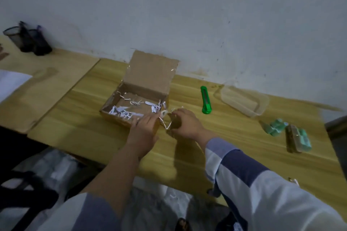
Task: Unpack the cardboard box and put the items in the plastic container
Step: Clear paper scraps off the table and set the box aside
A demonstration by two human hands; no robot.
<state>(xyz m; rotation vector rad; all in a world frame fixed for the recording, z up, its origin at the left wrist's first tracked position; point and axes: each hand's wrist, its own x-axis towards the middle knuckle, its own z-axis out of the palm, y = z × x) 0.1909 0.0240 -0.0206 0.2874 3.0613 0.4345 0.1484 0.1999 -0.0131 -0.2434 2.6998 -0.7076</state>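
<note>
Two hands [161,124] gripping a small paper-tangled item beside the cardboard box [131,103]; plastic container [246,102] lying rightward, nearer the right hand [185,123].
</note>
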